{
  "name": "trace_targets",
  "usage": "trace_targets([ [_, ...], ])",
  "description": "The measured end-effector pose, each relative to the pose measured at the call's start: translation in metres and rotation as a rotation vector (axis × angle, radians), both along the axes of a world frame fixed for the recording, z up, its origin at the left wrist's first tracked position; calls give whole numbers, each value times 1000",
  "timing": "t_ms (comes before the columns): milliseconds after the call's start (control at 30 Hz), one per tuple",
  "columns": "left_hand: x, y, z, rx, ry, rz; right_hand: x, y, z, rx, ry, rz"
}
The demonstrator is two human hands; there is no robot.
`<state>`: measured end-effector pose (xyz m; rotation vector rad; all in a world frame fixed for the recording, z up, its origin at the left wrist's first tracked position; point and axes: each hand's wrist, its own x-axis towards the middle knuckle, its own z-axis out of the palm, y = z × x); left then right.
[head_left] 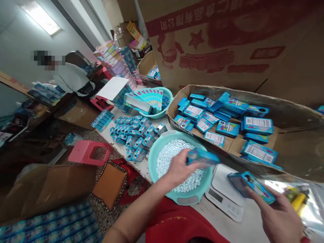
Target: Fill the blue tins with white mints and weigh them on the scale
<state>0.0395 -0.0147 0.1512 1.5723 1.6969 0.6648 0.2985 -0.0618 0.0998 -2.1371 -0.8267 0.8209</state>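
Over a teal basin (152, 158) of small white candies (167, 152), my left hand (181, 168) grips a blue box (204, 158), which is blurred by motion. My right hand (278, 209) holds another blue box (255, 185), tilted, with a dark opening at its near end, above the right side of a white kitchen scale (231, 208). Several blue boxes (135, 133) stand packed together on the table (217, 221) left of the basin. An open carton (283, 138) behind holds many loose blue boxes (227, 128).
A second teal basin (169, 92) holds fanned blue cartons (152, 98). Red stools (88, 152) stand at the left, near a brown seat (110, 185). A person (73, 77) in a light shirt is at the far left. A large cardboard box (227, 44) rises behind the carton.
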Motion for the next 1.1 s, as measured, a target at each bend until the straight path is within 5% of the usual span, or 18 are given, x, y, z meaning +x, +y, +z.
trace_targets([
  [133,-113,-17,29,37,295,572,-9,-6,-22,-110,8,78],
  [233,-196,-38,27,-60,593,933,-10,-15,-33,15,17,177],
  [367,-279,-53,-14,-283,669,1052,0,-24,-34,207,100,138],
  [467,-303,-41,-60,-368,536,1140,10,-24,-29,203,114,30],
  [567,-299,-27,-91,-338,404,1121,18,-21,-25,245,135,-26],
  [633,-293,-23,-98,-299,315,1093,19,-22,-24,264,138,-39],
  [733,-287,-25,-89,-221,288,1089,17,-26,-24,247,158,-53],
  [867,-251,-28,-65,35,569,1022,14,-30,-25,223,154,-10],
  [967,-175,-27,-63,236,559,616,10,-27,-28,259,60,137],
  [1100,-54,-28,-87,43,403,-266,-1,-14,-32,272,-172,358],
])
